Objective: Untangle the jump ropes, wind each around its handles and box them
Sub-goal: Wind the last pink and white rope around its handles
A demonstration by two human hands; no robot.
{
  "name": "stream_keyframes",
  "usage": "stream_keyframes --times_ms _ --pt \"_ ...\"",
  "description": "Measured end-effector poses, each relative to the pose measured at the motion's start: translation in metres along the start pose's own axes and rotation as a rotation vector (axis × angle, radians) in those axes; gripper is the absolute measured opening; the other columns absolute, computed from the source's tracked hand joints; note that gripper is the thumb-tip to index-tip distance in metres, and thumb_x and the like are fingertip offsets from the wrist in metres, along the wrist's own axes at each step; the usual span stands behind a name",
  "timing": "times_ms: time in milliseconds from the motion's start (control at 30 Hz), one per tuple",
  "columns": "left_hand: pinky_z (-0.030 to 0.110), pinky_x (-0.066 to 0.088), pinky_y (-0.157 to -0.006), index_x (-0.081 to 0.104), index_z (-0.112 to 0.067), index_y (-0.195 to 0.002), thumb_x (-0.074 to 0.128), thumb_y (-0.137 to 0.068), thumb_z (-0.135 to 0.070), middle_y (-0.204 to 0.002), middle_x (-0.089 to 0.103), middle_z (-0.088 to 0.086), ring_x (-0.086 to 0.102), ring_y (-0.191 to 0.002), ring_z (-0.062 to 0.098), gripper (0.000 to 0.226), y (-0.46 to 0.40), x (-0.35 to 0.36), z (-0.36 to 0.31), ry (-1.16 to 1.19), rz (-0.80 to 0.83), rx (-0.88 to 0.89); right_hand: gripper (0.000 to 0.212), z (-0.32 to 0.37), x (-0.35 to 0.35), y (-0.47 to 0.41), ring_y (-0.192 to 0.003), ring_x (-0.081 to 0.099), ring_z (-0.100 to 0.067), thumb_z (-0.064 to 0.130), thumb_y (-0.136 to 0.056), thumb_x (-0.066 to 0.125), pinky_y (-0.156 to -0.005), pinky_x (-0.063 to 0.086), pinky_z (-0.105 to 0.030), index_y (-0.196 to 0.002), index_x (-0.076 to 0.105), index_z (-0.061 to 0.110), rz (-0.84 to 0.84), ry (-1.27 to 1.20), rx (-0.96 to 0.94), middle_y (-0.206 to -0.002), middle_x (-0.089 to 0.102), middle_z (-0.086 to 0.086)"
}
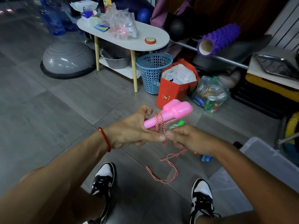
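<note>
Winding is under way on the pink rope [162, 129]: the left hand [134, 131] has its fingers curled round the narrow end of the pink handles [171, 113], and the right hand [189, 139] pinches the cord just beside the left thumb, fingertips closed on it. Two or three turns of cord already sit round the slim neck of the handles, directly above the pinch. The handles look like smooth, glossy moulded plastic, slender at the gripped end and swelling to a fat rounded head; two seem to be held together as one bundle, though I cannot be sure. The cord is a twisted pink-and-white braid, matte and limp.

Below the right fingers the slack [163, 173] drops to the floor and lies in a loose open loop between the two shoes, so I judge most of this rope is yet to be wound. Just beyond the right fingertips a green handle [180, 123] wrapped in green-and-white cord shows; whether the hand holds it or it lies on the floor behind, I cannot tell. It looks already wound. Under the right wrist something small and blue [206, 158] lies on the tiles, too hidden to name.

Out to the right of the right forearm stands a translucent plastic box [265, 157], hard-walled and frosted. Nothing can be seen inside it, so boxing seems still ahead.
</note>
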State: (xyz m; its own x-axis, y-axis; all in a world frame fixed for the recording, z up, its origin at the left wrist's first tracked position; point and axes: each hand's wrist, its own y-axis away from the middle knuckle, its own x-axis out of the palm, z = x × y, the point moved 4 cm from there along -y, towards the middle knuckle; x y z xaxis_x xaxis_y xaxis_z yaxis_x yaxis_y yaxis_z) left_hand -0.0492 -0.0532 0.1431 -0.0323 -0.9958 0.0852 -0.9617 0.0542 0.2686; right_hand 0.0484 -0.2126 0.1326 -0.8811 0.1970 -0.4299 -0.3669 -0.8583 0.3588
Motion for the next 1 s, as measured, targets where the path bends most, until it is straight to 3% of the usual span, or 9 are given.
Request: stream_keyframes --times_ms 100,200,333,467,567,700,833,900,1000 --pt "0.022 0.024 -0.038 0.026 -0.026 -0.099 0.081 -0.078 -0.001 -0.065 0.042 0.002 0.027 -0.045 0.011 0.064 -0.004 -0.014 0.011 -0.057 -0.061 -0.06 0.034 0.016 0.017 0.007 -0.07 0.057 -0.001 0.042 -0.106 0.039 -0.07 0.045 -0.026 -0.097 0.066 0.023 -0.055 0.447 -0.183 -0.07 0.059 0.016" --pt "0.026 0.029 -0.04 0.025 -0.024 -0.102 0.083 -0.079 -0.004 -0.069 0.045 0.004 0.031 -0.048 0.015 0.065 -0.008 -0.017 0.024 -0.26 -0.063 -0.103 0.024 0.026 0.028 0.018 -0.085 0.062 -0.025 0.043 -0.106 0.032 -0.077 0.048 -0.044 -0.093 0.044 0.028 -0.133 0.846 -0.303 -0.088 0.06 0.004" --pt "0.024 0.035 -0.043 0.025 -0.018 -0.104 0.084 -0.076 -0.017 -0.073 0.046 0.0 0.039 -0.05 0.011 0.065 -0.004 -0.003 0.027 -0.697 -0.001 -0.134 0.027 0.033 0.018 0.023 -0.083 0.062 -0.019 0.054 -0.1 0.027 -0.067 0.05 -0.039 -0.115 0.046 0.043 -0.238 0.874 -0.389 -0.097 0.062 0.009" --pt "0.015 0.033 -0.046 0.025 -0.017 -0.1 0.085 -0.075 -0.025 -0.075 0.045 -0.006 0.043 -0.056 0.005 0.065 0.001 0.026 0.025 -0.981 0.125 -0.042 0.029 0.049 0.004 0.028 -0.074 0.055 -0.006 0.059 -0.082 0.063 -0.063 0.046 -0.035 -0.09 0.065 0.031 -0.248 0.745 -0.413 -0.083 0.059 0.011" --pt "0.013 0.039 -0.055 0.026 -0.021 -0.103 0.09 -0.071 -0.029 -0.081 0.046 -0.013 0.049 -0.064 0.0 0.072 0.008 0.043 0.023 -0.873 0.227 -0.002 0.038 0.041 -0.01 0.017 -0.068 0.059 -0.011 0.053 -0.059 0.088 -0.062 0.047 -0.034 -0.078 0.072 0.024 -0.196 0.359 -0.32 -0.078 0.066 0.002" --pt "0.012 0.039 -0.063 0.028 -0.03 -0.101 0.093 -0.066 -0.031 -0.088 0.041 -0.017 0.046 -0.069 -0.005 0.074 0.014 0.047 0.012 -0.691 0.266 0.019 0.025 0.019 -0.021 0.005 -0.071 0.055 -0.019 0.035 -0.068 0.084 -0.068 0.041 -0.037 -0.08 0.077 0.014 0.007 -0.141 -0.178 -0.079 0.068 -0.021" --pt "0.027 0.038 -0.061 0.029 -0.018 -0.102 0.093 -0.063 -0.028 -0.085 0.039 -0.005 0.038 -0.069 0.003 0.076 0.016 0.046 0.012 -0.515 0.261 0.022 0.006 -0.006 -0.015 -0.002 -0.074 0.058 -0.008 0.026 -0.083 0.078 -0.068 0.047 -0.027 -0.082 0.077 0.02 0.179 -0.13 -0.048 -0.081 0.071 0.003" --pt "0.036 0.036 -0.053 0.027 -0.017 -0.103 0.09 -0.065 -0.026 -0.081 0.042 0.002 0.039 -0.066 0.014 0.075 0.017 0.044 0.011 -0.344 0.235 0.01 0.005 -0.015 -0.019 0.001 -0.07 0.063 -0.001 0.017 -0.091 0.068 -0.067 0.051 -0.018 -0.089 0.072 0.019 0.085 -0.249 0.031 -0.077 0.072 0.01" --pt "0.03 0.032 -0.041 0.027 -0.024 -0.1 0.083 -0.073 -0.01 -0.071 0.049 0.003 0.036 -0.05 0.017 0.064 0.014 0.033 0.009 -0.136 0.163 0.008 0.03 -0.02 -0.016 0.007 -0.058 0.06 0.006 0.008 -0.1 0.057 -0.055 0.044 -0.004 -0.081 0.05 0.029 -0.174 -0.178 0.148 -0.071 0.06 0.015"
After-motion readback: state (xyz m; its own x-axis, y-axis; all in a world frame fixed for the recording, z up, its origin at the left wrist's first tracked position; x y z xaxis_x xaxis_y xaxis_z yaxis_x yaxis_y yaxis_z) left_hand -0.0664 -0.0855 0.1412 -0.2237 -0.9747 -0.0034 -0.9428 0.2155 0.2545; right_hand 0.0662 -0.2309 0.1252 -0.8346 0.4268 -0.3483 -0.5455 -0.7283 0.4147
